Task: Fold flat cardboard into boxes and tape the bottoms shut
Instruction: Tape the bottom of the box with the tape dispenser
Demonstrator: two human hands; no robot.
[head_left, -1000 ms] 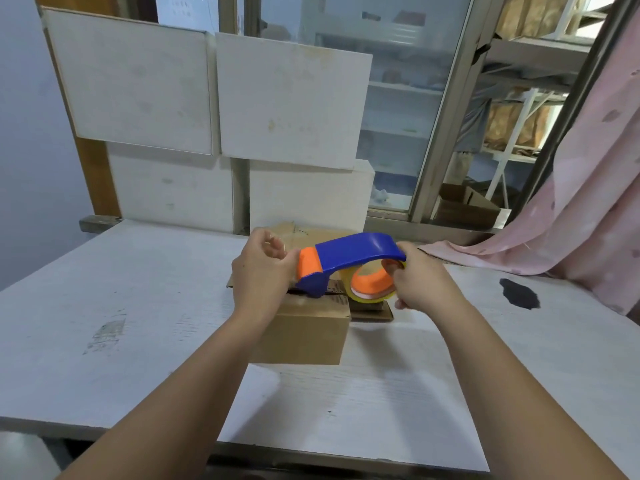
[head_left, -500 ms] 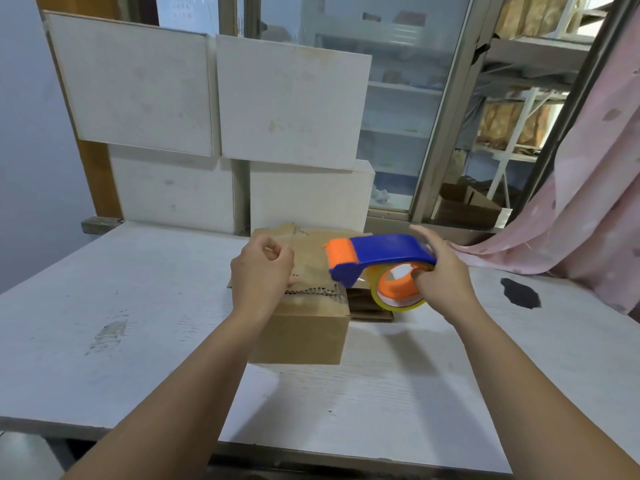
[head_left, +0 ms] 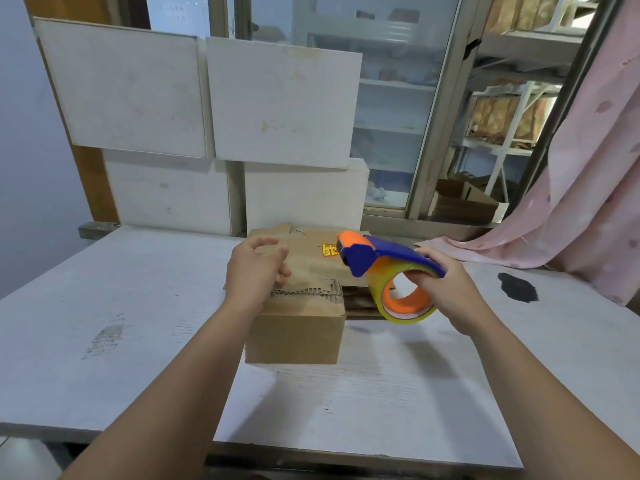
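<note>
At the middle of the white table (head_left: pixel 104 306) a box (head_left: pixel 294 337) is standing, folded up, with its closed flaps facing up and flat cardboard (head_left: pixel 358 301) lying just behind and to its right. The taping step is in hand, and by the look of it one pass is ending. The right hand (head_left: pixel 446 289) is gripping the dispenser (head_left: pixel 381 254) with its fingers curled through the tape roll (head_left: pixel 405 303) and is holding it in the air, just right of the box and clear of it. The left hand (head_left: pixel 254 271) is hanging over the box's top left edge with its fingers loosely curled and gripping nothing; whether it is touching the cardboard cannot be told. Whether a strip is lying along the seam is also too faint to tell. The next move is probably calling for the left hand to press down flat along the seam, or for the dispenser to come back for another pass, which needs the box braced against sliding. Compared with a second ago, the dispenser is no longer sitting on the box top beside the left hand but has been drawn off to the right, and the left hand, then closed tight near the dispenser's nose, is now slack.
</note>
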